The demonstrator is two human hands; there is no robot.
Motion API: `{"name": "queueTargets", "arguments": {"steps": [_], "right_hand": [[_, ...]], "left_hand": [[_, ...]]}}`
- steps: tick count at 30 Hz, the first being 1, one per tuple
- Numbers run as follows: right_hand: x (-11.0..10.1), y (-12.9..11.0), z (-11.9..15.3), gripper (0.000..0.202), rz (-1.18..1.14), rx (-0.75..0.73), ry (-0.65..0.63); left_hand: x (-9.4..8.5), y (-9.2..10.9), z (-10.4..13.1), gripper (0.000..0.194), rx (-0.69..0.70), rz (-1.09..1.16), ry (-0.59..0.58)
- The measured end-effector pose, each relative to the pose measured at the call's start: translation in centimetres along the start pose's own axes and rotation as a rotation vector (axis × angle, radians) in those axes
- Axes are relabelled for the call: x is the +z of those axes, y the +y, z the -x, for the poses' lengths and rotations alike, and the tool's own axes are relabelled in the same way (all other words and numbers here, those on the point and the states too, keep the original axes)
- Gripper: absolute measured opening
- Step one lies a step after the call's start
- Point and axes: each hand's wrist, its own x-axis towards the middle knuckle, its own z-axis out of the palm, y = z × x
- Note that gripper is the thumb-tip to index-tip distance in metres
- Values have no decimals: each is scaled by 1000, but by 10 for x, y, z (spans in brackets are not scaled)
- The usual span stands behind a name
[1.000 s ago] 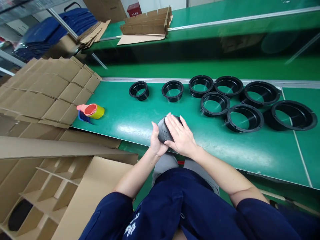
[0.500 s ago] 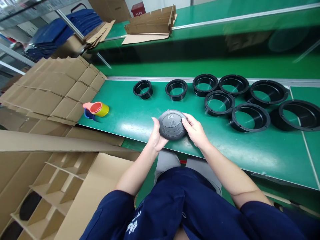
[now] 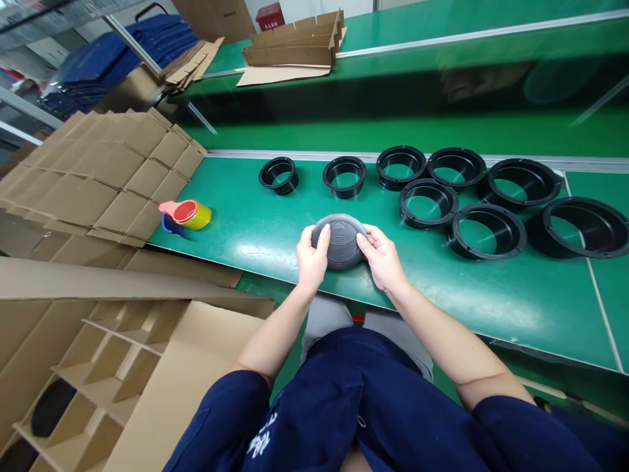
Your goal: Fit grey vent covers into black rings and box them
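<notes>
Just above the near part of the bench, both my hands hold a round dark-grey air vent [image 3: 341,244], its slatted face with a small ribbed tab turned up. My left hand [image 3: 312,257] grips its left rim, thumb on top and fingers under the edge. On the opposite rim, my right hand [image 3: 384,257] pinches with the thumb on the face; its fingertips are partly hidden. Beyond the hands stand several black plastic rings, among them a small ring [image 3: 344,177] and a larger flanged ring [image 3: 487,231] to the right.
The green bench [image 3: 255,229] carries a yellow and red cup [image 3: 192,214] at left, beside stacked cardboard dividers [image 3: 108,170]. A carton with a divider grid [image 3: 118,357] stands low at left, round black pieces in some cells. Folded cardboard [image 3: 295,49] lies on the back shelf.
My left hand has shifted from cradling the vent's lower left side to gripping its rim, thumb now on the face. The vent has turned slightly.
</notes>
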Motion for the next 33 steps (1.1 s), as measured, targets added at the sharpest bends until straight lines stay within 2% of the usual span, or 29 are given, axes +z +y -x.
{"name": "queueTargets", "arguments": {"steps": [5, 10, 12, 15, 17, 19, 21, 24, 26, 29, 33], "right_hand": [[1, 0, 0, 50, -13, 0, -16], [-4, 5, -3, 57, 16, 38, 20], [-6, 7, -5, 61, 35, 54, 39], [-7, 11, -8, 62, 16, 94, 44], [-7, 13, -8, 60, 2, 131, 13], [-8, 14, -7, 58, 48, 143, -31], [-9, 13, -4, 56, 221, 60, -29], [-10, 8, 0, 56, 633, -231, 55], [-10, 4, 3, 51, 847, -402, 59], [-9, 1, 5, 42, 1007, -519, -10], [-7, 2, 3, 60, 1192, -574, -253]], "left_hand": [[-1, 7, -11, 36, -42, -1, -23], [-4, 11, -8, 20, -78, 104, -81], [-9, 12, -7, 21, -111, 221, -169], [-13, 14, -3, 38, -226, 478, -286], [-13, 15, 0, 45, -342, 667, -289], [-10, 17, 4, 41, -455, 823, -259], [-7, 19, 6, 40, -565, 928, -236], [-4, 24, 7, 48, -712, 1002, -234], [-5, 27, 7, 50, -739, 1015, -239], [-6, 30, 8, 49, -713, 1006, -241], [-3, 28, 10, 54, -649, 999, -223]]}}
